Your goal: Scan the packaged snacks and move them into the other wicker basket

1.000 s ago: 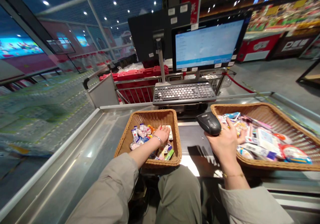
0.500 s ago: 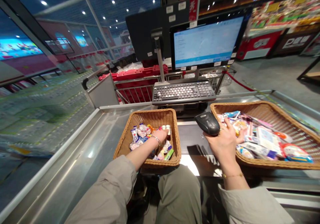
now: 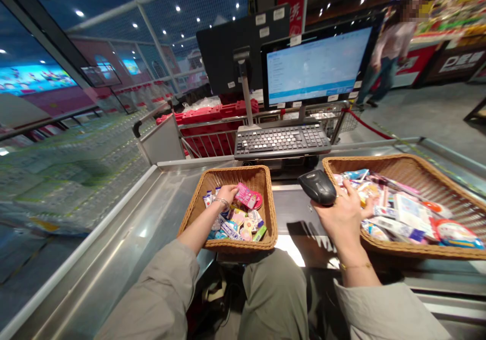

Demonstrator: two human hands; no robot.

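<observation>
My left hand [image 3: 227,194] is inside the smaller wicker basket [image 3: 190,212], its fingertips closed on the edge of a pink packet [image 3: 246,196]. A round red item [image 3: 258,199] shows just behind that packet. Under the hand lie small wrapped sweets and packets, with a green packet [image 3: 259,233] near the front right corner. My right hand [image 3: 339,213] grips a black barcode scanner [image 3: 318,187], its head pointing left; the handle is hidden by the hand. The right fingers sit at the left rim of the larger wicker basket [image 3: 417,249].
A keyboard [image 3: 283,140] and a lit monitor [image 3: 319,66] stand behind the baskets. Several packaged goods fill the larger basket, including a white box [image 3: 406,208]. A metal counter [image 3: 140,218] runs to the left. A person [image 3: 393,51] is at the far right.
My left hand has moved left and slightly up within the smaller basket and now holds the pink packet. The right hand keeps the scanner in place. A person has appeared at the back right.
</observation>
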